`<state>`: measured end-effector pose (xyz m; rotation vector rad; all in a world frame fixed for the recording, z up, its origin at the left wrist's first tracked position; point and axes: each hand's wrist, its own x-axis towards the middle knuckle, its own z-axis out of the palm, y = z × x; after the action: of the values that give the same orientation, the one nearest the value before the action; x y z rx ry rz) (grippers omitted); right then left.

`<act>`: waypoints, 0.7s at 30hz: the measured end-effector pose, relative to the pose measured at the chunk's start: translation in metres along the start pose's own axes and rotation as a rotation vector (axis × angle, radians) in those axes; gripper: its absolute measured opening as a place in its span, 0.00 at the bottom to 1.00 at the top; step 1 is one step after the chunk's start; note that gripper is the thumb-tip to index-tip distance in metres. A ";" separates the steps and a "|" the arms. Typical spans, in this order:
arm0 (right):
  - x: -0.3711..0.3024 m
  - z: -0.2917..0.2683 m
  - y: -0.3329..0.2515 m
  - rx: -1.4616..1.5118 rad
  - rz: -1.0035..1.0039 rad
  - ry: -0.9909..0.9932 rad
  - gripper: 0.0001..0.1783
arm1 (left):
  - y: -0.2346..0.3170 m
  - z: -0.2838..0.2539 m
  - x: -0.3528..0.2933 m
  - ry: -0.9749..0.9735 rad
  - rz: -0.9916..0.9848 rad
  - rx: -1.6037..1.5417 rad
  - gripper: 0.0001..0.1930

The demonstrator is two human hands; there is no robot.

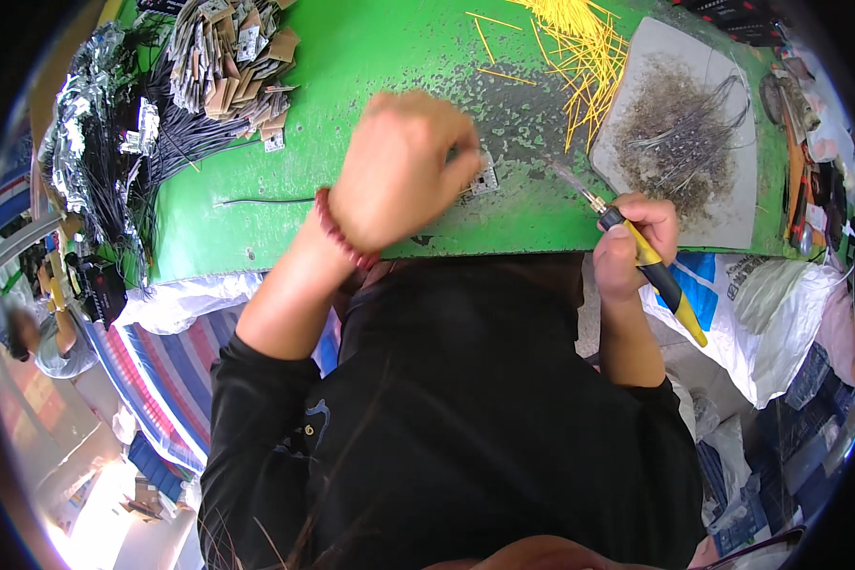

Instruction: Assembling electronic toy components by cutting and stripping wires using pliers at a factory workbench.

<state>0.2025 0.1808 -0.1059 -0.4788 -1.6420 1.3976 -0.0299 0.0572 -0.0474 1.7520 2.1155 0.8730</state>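
Two bare hands over one green table [256, 242]. Right hand [636, 242]: fingers clamped round one soldering iron [659, 275], yellow and black, its metal tip angled up and left, just beside the lower left corner of one grey board [660, 66]. Left hand [404, 166]: back turned up, somewhat blurred, one reddish bracelet [329, 223] at the wrist. Thumb curves toward the forefinger; cannot tell whether these fingers are clamped on anything.

One small circuit board [486, 178] on the table, close by the left thumb, between the two hands. One dark cable [261, 201] lies to the left, its right end lost behind the wrist.

Upper left: one heap of brown and grey pieces [228, 66], too many to count; next to it, one large bundle of black cables [104, 157], also uncountable. Top right of centre: one pile of yellow sticks [584, 57], dozens at least; three more lie apart, left of it. On the grey board, one loose tangle of thin wires [684, 138] among brown specks.
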 end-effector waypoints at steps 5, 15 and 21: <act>-0.001 -0.001 0.000 0.016 -0.005 -0.042 0.13 | -0.023 0.021 0.069 0.080 0.121 0.123 0.06; 0.000 -0.001 -0.003 -0.007 0.004 -0.037 0.15 | -0.007 0.018 0.053 0.209 0.126 0.149 0.07; -0.002 -0.001 0.001 -0.016 0.005 -0.013 0.16 | 0.018 0.005 -0.017 0.183 -0.039 -0.172 0.07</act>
<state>0.2036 0.1800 -0.1078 -0.4843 -1.6643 1.3942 -0.0090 0.0440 -0.0437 1.5935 2.1042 1.2067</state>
